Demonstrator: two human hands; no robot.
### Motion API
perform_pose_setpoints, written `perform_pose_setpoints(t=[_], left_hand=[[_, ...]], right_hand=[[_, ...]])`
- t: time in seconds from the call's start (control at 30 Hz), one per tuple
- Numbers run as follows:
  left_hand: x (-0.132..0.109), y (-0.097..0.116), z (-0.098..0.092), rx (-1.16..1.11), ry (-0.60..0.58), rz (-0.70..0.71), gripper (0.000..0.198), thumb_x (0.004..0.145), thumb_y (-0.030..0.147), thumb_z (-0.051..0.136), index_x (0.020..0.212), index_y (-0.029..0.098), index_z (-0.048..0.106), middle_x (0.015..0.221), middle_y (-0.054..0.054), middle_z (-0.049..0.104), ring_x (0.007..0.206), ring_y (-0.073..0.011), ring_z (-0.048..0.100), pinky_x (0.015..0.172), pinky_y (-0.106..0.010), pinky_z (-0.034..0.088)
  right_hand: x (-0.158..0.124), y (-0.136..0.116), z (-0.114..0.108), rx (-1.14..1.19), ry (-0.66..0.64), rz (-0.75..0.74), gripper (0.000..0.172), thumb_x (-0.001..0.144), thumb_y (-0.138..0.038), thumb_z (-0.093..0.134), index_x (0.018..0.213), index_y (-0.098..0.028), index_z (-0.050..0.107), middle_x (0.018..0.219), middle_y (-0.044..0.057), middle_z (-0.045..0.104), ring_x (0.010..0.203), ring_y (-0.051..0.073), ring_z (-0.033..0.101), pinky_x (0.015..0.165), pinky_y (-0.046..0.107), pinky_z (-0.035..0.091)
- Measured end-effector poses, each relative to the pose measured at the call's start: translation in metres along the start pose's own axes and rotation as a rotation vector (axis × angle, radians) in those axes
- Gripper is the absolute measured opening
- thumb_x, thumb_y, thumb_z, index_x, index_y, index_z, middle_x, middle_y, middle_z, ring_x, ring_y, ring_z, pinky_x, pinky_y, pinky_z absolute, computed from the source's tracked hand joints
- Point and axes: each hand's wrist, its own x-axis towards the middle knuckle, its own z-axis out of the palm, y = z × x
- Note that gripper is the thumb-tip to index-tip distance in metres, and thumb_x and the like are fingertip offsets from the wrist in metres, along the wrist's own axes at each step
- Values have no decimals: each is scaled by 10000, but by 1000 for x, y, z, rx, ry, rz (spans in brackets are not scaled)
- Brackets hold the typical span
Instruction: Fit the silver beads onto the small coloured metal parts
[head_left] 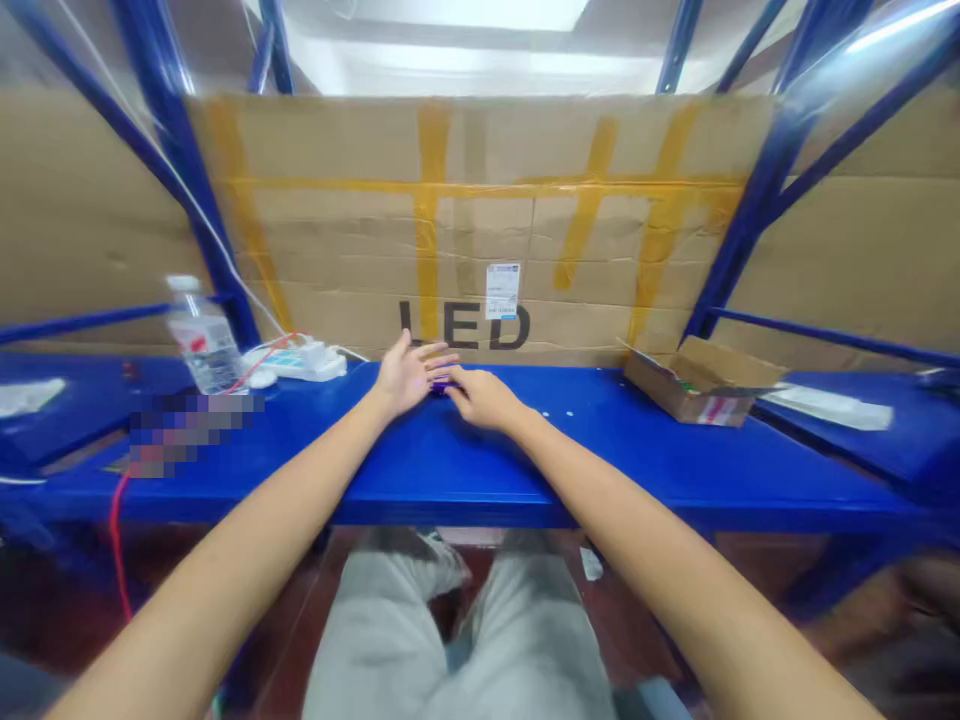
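My left hand (pixel 409 376) is above the middle of the blue shelf surface, palm turned up and inward, with its fingers stretched out and apart. Its fingertips come close to my right hand (pixel 484 398), whose fingers are bent and pressed together. A small dark purple thing (pixel 441 384) shows at the right fingertips, between the two hands. It is mostly covered and too small for me to tell its kind. A few tiny white bits (pixel 568 413) lie on the surface right of my right hand.
An open cardboard box (pixel 701 385) stands at the right, beside a white packet (pixel 832 405). At the left are a clear bottle (pixel 204 340), a white power strip (pixel 304 362) and a red cable (pixel 116 530). A large carton (pixel 337 260) marked LED backs the surface, between blue posts.
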Motion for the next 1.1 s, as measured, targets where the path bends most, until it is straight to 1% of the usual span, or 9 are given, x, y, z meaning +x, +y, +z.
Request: perform_pose_setpoints(t=[0.13, 0.23, 0.4, 0.53, 0.73, 0.87, 0.93, 1.03, 1.1], left_hand=[[-1, 0, 0, 36, 27, -26, 728, 988, 652, 272, 1192, 49, 625, 1108, -251, 712, 897, -302, 708, 752, -393, 542], [-2, 1, 0, 70, 25, -36, 714, 984, 654, 293, 1162, 60, 647, 1116, -240, 710, 882, -290, 704, 722, -375, 536], [-1, 3, -5, 108, 5, -37, 706, 982, 651, 298, 1130, 67, 665, 1124, -240, 704, 904, -292, 695, 741, -386, 536], [1, 3, -9, 122, -11, -48, 683, 990, 623, 291, 1099, 70, 677, 1044, -219, 715, 867, -285, 694, 743, -397, 540], [1, 3, -6, 144, -11, -56, 645, 1004, 572, 295, 1041, 66, 693, 916, -187, 716, 780, -261, 690, 679, -366, 537], [1, 2, -4, 162, -11, -66, 651, 1007, 574, 292, 1020, 68, 700, 855, -170, 708, 717, -241, 675, 636, -346, 528], [2, 2, -4, 165, -11, -65, 652, 1008, 574, 296, 1004, 66, 703, 821, -162, 701, 691, -232, 666, 622, -336, 524], [3, 1, -4, 166, -33, -64, 655, 1010, 570, 296, 1003, 61, 708, 773, -151, 689, 674, -229, 660, 608, -326, 520], [4, 1, -5, 159, -59, -67, 659, 1011, 573, 294, 1023, 60, 708, 756, -144, 684, 666, -228, 656, 602, -323, 518]], right_hand=[[-1, -3, 1, 9, -2, 18, 304, 1022, -257, 459, 1268, -149, 602, 1260, 141, 706, 1111, 270, 678, 891, 346, 478], [0, -4, 0, -16, -1, 48, 272, 1029, -279, 457, 1198, -146, 624, 1197, 150, 728, 1062, 267, 691, 852, 332, 474], [2, -5, -2, -46, 13, 25, 233, 1033, -278, 453, 1088, -147, 637, 1127, 144, 745, 1009, 261, 703, 813, 314, 466], [3, -5, 0, -23, 43, 20, 229, 1026, -290, 465, 1108, -142, 620, 1101, 141, 751, 973, 252, 708, 794, 306, 467], [3, -7, 1, -71, 38, 11, 239, 1012, -293, 473, 1096, -132, 629, 1051, 151, 757, 934, 263, 714, 763, 313, 475], [2, -10, 0, -104, 23, 9, 269, 1014, -279, 460, 1128, -112, 637, 1071, 167, 755, 952, 270, 720, 798, 327, 493], [2, -10, 0, -99, 27, -2, 291, 1016, -268, 451, 1177, -108, 633, 1112, 170, 752, 978, 274, 722, 827, 337, 502], [3, -9, 1, -57, 59, -33, 334, 1013, -259, 450, 1280, -128, 603, 1204, 151, 734, 1037, 267, 718, 877, 343, 508], [3, -8, 2, -41, 73, -34, 353, 1007, -270, 464, 1309, -139, 592, 1214, 140, 734, 1043, 264, 718, 884, 342, 512]])
